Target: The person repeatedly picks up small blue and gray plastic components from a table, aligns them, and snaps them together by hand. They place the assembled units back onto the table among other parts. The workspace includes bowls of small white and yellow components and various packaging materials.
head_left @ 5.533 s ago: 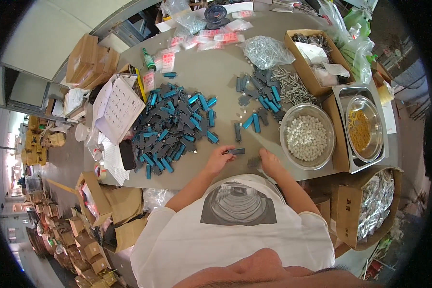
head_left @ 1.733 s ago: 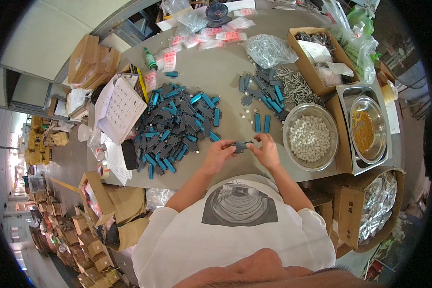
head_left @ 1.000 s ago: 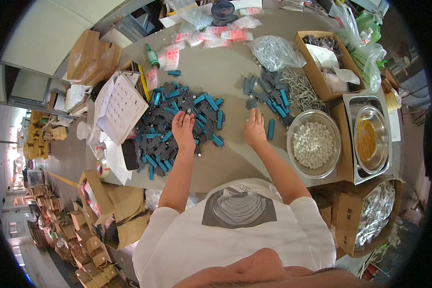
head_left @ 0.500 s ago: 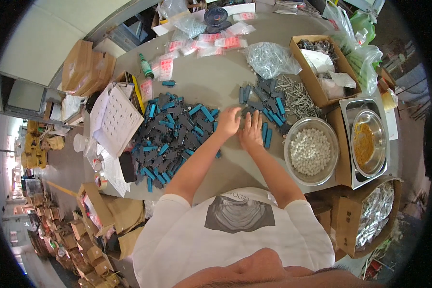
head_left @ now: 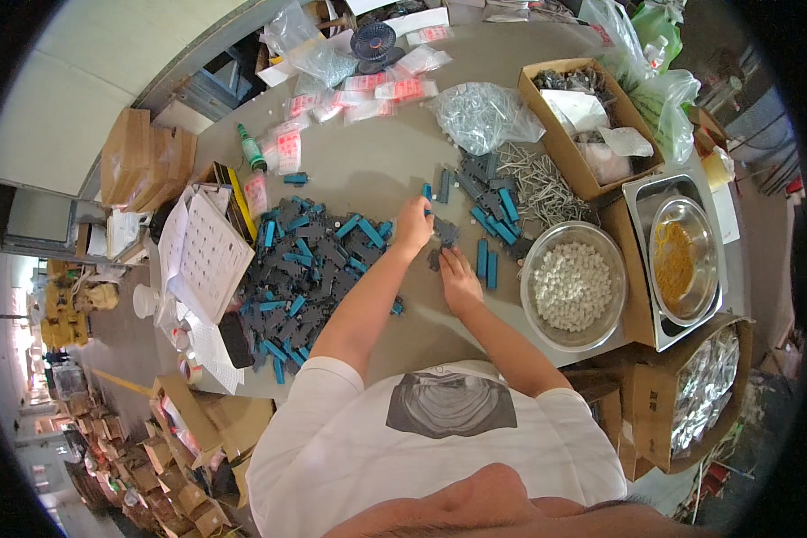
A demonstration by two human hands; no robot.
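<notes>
Near the middle of the table, my left hand (head_left: 412, 226) has its fingers curled at the lower end of a small blue plastic piece (head_left: 427, 191), and seems to pinch it. My right hand (head_left: 461, 283) lies low over the tabletop, its fingers stretched out. Its fingertips are beside a dark grey plastic part (head_left: 446, 233), with a smaller dark bit (head_left: 434, 260) close by. Two blue strips (head_left: 487, 264) lie side by side to the right of this hand. A large heap of blue and dark grey plastic parts (head_left: 318, 269) spreads left of my left forearm.
Right of my hands, a metal bowl (head_left: 528, 309) holds white pellets, with loose screws (head_left: 547, 184) behind it. A cardboard box (head_left: 533, 81) and a metal tray (head_left: 715, 285) stand farther right. Printed papers (head_left: 211, 255) lie left; clear bags (head_left: 475, 117) lie at the back.
My left hand has gone from lying with spread fingers to curling at the blue piece. My right hand has drawn back toward me, uncovering the dark grey part. The whole view has shifted slightly.
</notes>
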